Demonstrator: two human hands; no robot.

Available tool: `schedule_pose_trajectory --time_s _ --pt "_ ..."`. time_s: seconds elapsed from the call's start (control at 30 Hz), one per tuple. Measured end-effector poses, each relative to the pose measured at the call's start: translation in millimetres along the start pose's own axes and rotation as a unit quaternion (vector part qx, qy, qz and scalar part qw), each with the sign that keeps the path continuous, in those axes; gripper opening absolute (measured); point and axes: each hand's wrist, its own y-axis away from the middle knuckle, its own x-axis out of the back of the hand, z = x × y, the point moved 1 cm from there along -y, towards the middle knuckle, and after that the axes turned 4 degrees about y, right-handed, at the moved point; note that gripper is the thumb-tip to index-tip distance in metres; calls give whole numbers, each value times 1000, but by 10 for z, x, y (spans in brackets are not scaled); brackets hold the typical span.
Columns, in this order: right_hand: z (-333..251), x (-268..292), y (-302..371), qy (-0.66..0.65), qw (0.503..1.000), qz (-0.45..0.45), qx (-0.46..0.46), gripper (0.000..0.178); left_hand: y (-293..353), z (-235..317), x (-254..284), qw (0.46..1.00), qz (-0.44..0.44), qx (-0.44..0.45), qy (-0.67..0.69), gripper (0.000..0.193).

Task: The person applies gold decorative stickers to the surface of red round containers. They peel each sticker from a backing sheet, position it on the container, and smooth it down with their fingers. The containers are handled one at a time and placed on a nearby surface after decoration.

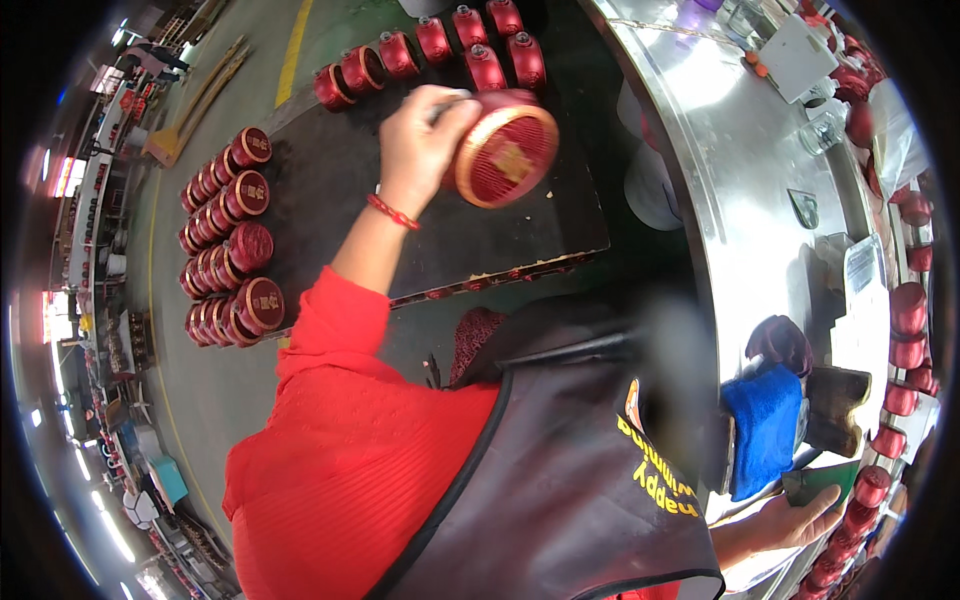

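Observation:
My left hand grips a round, flat-faced red bottle from above, over a dark table. The bottle is slightly blurred and tilted, with a gold rim and a gold mark on its ribbed face. Its neck is hidden by my fingers. Off at the lower right, above the metal bench, lies my right hand with its fingers stretched out. They are beside a dark green flat piece; whether they touch it I cannot tell. A blue cloth lies close by.
Several red bottles stand at the table's far edge; rows of others lie along its left. The metal bench curves down the right, bearing a white board and a clear glass. More red pieces line its far side.

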Motion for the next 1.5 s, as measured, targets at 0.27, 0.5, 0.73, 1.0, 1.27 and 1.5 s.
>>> schedule_pose_trajectory --time_s 0.27,0.5,0.73,1.0,1.27,1.5 --pt "-33 -223 161 142 986 -67 56 29 -993 -1830 245 941 82 27 -328 36" --pt "-150 -139 213 293 954 9 60 33 -1434 -2393 -127 892 53 130 -431 47" --pt "-247 -7 -70 341 940 17 -14 39 -1617 -2443 -84 877 -19 126 -463 62" --pt "-17 -1 -1756 263 945 -160 109 31 -1936 -3104 67 874 -55 6 -482 57" --pt "1220 -1231 -4228 545 809 -163 148 46 -1809 -3045 211 875 12 60 -480 58" --pt "1833 -1826 -4987 620 759 -179 85 51 -1541 -783 -673 961 -17 -148 -234 43"
